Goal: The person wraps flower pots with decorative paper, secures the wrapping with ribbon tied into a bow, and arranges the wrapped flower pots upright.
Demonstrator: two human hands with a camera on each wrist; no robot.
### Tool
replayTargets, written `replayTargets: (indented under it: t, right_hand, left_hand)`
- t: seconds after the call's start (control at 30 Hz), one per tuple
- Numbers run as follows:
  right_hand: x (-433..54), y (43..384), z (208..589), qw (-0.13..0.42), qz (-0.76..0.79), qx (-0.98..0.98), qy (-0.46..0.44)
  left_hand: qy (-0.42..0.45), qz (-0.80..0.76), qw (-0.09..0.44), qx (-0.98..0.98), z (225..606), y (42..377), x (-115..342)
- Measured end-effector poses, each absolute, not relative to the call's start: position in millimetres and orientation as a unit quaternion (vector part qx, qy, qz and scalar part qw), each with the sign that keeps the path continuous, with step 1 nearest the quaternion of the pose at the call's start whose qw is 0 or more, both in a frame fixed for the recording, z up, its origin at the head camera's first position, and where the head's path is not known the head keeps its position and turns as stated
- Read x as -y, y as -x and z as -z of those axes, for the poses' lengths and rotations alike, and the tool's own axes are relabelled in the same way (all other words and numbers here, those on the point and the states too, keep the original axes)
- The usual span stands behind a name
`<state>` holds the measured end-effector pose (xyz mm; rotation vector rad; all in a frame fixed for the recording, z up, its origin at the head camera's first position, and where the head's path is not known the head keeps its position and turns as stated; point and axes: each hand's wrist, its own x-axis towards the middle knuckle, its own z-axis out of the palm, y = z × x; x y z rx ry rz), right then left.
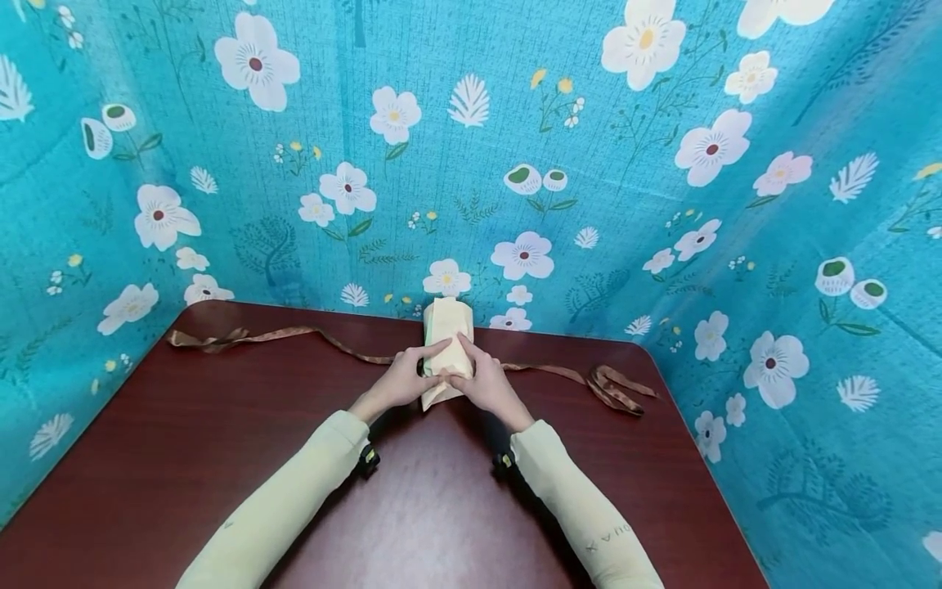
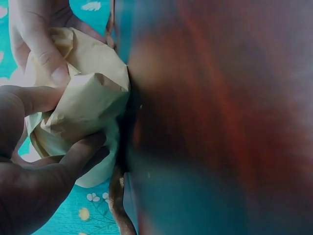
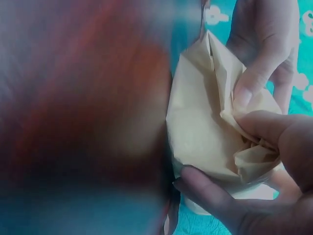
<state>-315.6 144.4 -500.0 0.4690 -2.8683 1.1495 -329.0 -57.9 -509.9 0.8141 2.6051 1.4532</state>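
A package (image 1: 452, 315) wrapped in cream paper stands out at the far middle of the table. My left hand (image 1: 401, 378) grips it from the left and my right hand (image 1: 489, 384) from the right. In the left wrist view, both thumbs press on crumpled folds at the near end of the package (image 2: 90, 110), while the fingers curl round its sides. Creased flaps of the wrapping (image 3: 203, 122) also show in the right wrist view. Whatever the paper encloses is hidden. A brown ribbon (image 1: 283, 333) passes behind the hands and package, its middle out of sight.
The ribbon's right end lies in a loop (image 1: 614, 390) near the table's right edge. A dark red table (image 1: 427, 523) extends toward me under both forearms. Blue flowered cloth (image 1: 412, 188) hangs close behind the package and along both sides.
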Motion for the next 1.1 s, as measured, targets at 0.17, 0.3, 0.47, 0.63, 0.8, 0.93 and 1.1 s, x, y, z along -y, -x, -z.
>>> replayTargets:
  t: [0.17, 0.3, 0.47, 0.63, 0.8, 0.93, 1.1]
  right_hand:
    - [-140.4, 289.9, 501.3, 0.014, -0.363, 0.920, -0.145]
    - [-137.7, 268.9, 502.4, 0.018, -0.356, 0.923, -0.145]
    - [-137.5, 244.9, 501.6, 0.019, -0.352, 0.924, -0.149]
    - [-139.2, 229.6, 499.3, 0.017, -0.357, 0.921, -0.153]
    - [-139.5, 230.1, 498.2, 0.033, -0.361, 0.917, -0.165]
    - [-137.8, 238.5, 497.6, 0.049, -0.362, 0.916, -0.168]
    - [-134.8, 250.4, 493.6, 0.056, -0.368, 0.912, -0.172]
  left_hand:
    - [-0.277, -0.459, 0.016, -0.844, 511.5, 310.1, 63.0]
    - [-0.289, -0.444, 0.001, -0.849, 512.3, 291.8, 66.6]
    - [-0.293, -0.422, -0.005, -0.858, 508.8, 267.1, 69.4]
    - [-0.289, -0.415, 0.007, -0.863, 502.7, 249.7, 68.8]
    - [-0.287, -0.413, -0.011, -0.864, 500.8, 248.5, 66.8]
    - [-0.286, -0.427, -0.024, -0.858, 501.0, 254.5, 65.9]
    - [-0.277, -0.444, -0.029, -0.852, 497.9, 263.5, 67.0]
